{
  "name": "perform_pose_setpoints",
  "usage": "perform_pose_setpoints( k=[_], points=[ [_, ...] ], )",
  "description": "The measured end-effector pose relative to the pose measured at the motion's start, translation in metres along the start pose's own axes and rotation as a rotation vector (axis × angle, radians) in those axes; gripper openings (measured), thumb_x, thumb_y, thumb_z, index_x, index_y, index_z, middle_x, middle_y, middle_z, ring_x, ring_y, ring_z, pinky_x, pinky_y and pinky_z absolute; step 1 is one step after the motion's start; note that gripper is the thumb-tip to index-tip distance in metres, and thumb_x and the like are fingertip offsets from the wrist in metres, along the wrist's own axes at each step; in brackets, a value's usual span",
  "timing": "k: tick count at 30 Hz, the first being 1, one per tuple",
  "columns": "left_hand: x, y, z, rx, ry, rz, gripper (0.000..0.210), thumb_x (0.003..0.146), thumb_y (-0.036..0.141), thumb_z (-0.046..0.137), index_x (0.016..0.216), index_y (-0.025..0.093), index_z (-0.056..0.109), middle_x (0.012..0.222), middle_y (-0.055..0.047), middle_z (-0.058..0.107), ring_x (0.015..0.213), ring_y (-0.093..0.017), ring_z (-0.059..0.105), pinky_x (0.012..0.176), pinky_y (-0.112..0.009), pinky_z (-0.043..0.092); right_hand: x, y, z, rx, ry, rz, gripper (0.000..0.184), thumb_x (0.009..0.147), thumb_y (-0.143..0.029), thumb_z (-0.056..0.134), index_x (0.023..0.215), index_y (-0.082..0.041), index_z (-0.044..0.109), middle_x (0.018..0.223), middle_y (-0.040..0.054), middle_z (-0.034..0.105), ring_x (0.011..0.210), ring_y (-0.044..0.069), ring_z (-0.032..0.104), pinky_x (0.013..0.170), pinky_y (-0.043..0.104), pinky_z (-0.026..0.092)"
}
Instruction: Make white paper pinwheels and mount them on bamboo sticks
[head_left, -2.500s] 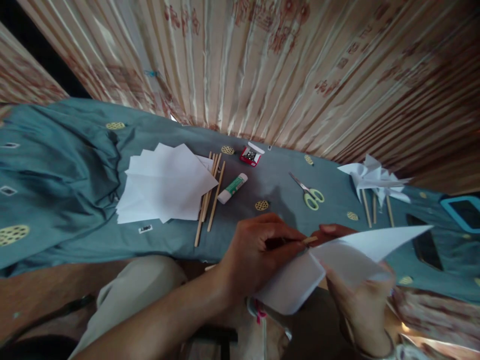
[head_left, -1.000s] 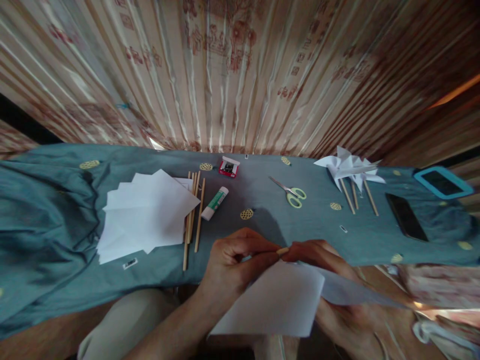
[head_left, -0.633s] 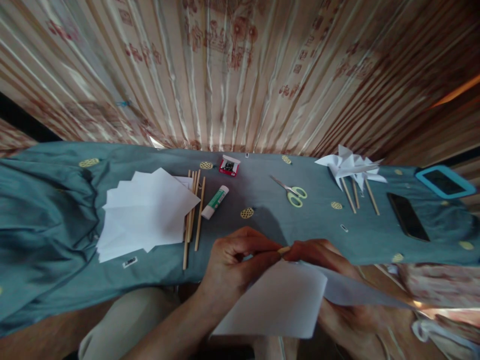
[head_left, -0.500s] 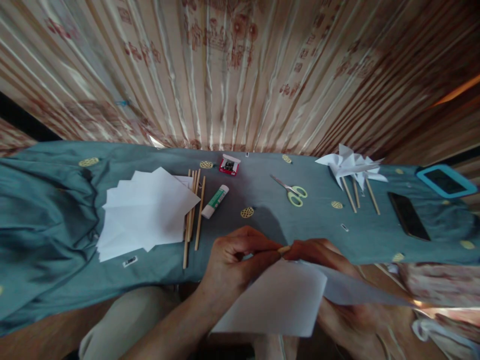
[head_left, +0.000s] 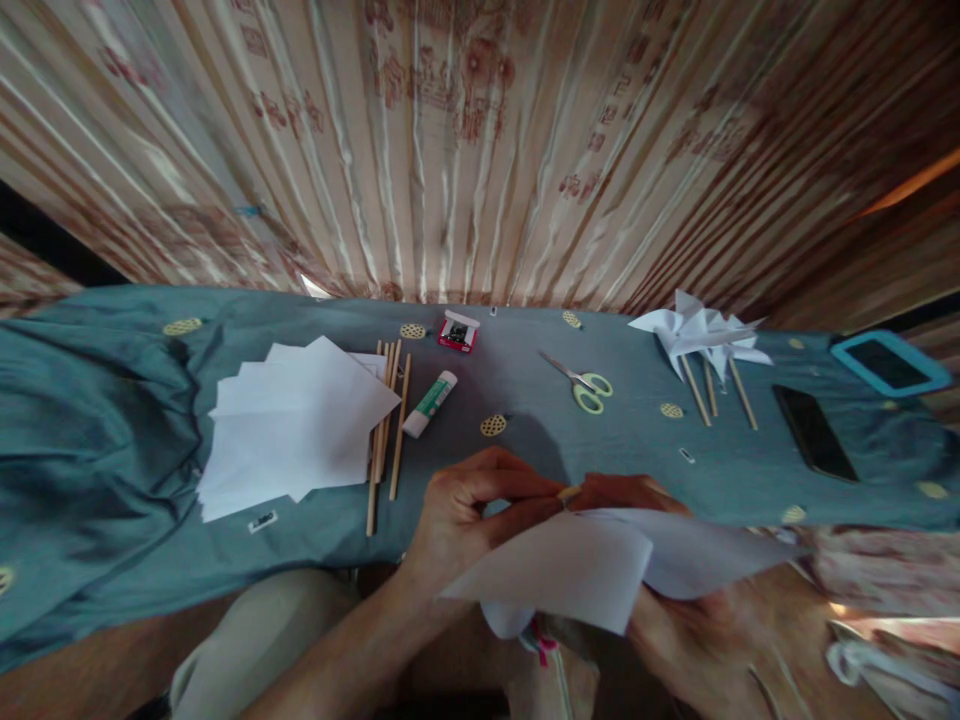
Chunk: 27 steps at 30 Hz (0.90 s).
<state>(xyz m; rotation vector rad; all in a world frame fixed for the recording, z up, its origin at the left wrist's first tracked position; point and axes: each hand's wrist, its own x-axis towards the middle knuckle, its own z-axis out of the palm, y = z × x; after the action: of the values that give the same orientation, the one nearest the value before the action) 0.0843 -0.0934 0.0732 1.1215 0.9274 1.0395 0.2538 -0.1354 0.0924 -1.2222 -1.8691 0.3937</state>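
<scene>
Close to my body, my left hand (head_left: 469, 515) pinches the pale tip of a wooden stick (head_left: 568, 494) between thumb and fingers. Fingertip to fingertip with it, my right hand (head_left: 626, 490) is closed at the same spot, partly behind a white paper pinwheel (head_left: 577, 560). The pinwheel's blades spread below and to the right of both hands. Most of the stick is hidden by the paper and fingers. Finished white pinwheels (head_left: 709, 335) on sticks lie together at the right of the table.
On the teal cloth (head_left: 517, 365) lie a fanned stack of white paper (head_left: 292, 430), several wooden sticks (head_left: 399, 440), a glue stick (head_left: 430, 404), a small red box (head_left: 458, 331) of dark pins and green-handled scissors (head_left: 589, 385). A phone (head_left: 814, 430) and a blue-framed device (head_left: 892, 362) sit at right.
The pinwheel's blades have tilted and flexed upward, so a lower flap and something pink beneath it now show. Both hands keep their grip in nearly the same place.
</scene>
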Motion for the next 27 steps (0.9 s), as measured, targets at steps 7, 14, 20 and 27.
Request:
perform_pose_setpoints(
  k=[7,14,20,27],
  points=[
    [0.001,-0.010,-0.003,0.083,0.073,0.101,0.008,0.072,0.028,0.073,0.074,0.023,0.078,0.074,-0.004,0.069,0.067,-0.014,0.062,0.062,-0.023,0.049,-0.001,0.010,0.017,0.031,0.129,0.205,0.010,0.078,-0.021,0.067,0.085,-0.021,0.074,0.075,0.0028,0.075,0.063,0.019,0.070,0.056,0.028,0.059],
    [0.007,-0.019,-0.010,0.266,0.082,0.132,0.015,0.076,0.020,0.063,0.079,0.021,0.078,0.084,-0.005,0.072,0.077,-0.017,0.064,0.075,-0.027,0.051,0.012,0.021,0.036,0.314,0.098,0.439,0.019,0.075,-0.030,0.070,0.088,-0.016,0.074,0.075,0.0042,0.076,0.063,0.018,0.069,0.056,0.026,0.056],
    [0.012,-0.028,-0.013,0.281,0.081,0.088,0.016,0.077,0.020,0.061,0.079,0.020,0.077,0.094,-0.006,0.070,0.089,-0.019,0.065,0.080,-0.028,0.051,0.016,0.033,0.047,0.454,0.061,0.536,0.023,0.072,-0.033,0.070,0.086,-0.015,0.074,0.076,0.0054,0.075,0.064,0.019,0.067,0.059,0.028,0.055],
    [0.023,-0.049,-0.015,0.254,0.105,0.073,0.015,0.073,0.019,0.060,0.073,0.015,0.074,0.083,-0.007,0.067,0.079,-0.018,0.063,0.071,-0.027,0.049,0.019,0.054,0.060,0.620,0.040,0.654,0.027,0.062,-0.036,0.077,0.075,-0.013,0.073,0.069,0.0045,0.074,0.055,0.016,0.062,0.055,0.027,0.051]
  ],
)
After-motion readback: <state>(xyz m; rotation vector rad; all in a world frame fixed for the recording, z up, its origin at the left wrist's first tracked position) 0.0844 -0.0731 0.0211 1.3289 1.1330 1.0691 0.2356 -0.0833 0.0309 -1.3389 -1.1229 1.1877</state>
